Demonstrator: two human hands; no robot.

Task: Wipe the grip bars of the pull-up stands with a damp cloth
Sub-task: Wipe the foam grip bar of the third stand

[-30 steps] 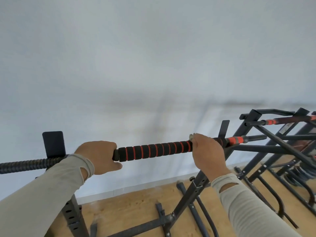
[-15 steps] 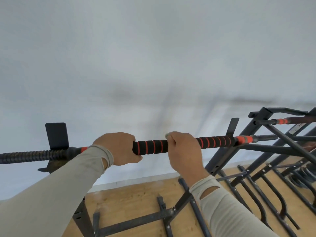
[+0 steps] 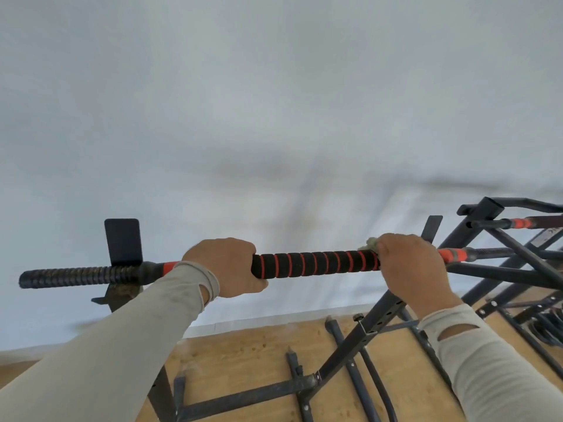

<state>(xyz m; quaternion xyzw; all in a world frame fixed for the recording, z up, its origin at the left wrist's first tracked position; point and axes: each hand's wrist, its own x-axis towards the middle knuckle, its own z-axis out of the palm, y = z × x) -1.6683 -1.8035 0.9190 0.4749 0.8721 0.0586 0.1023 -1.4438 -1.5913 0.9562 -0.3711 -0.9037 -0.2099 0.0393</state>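
Both hands (image 3: 227, 266) (image 3: 409, 266) clamped on grip bar (image 3: 316, 264), cloth (image 3: 370, 242) mostly hidden under the right.

under my hands: black ribbed foam grip bar with orange bands (image 3: 316, 265), matt, soft-looking. bare threaded dark metal bar end (image 3: 76, 277), rough. pale fuzzy cloth (image 3: 370, 242). black painted metal stand frame (image 3: 359, 332), scuffed. light chipboard wood floor (image 3: 243, 354), matt.
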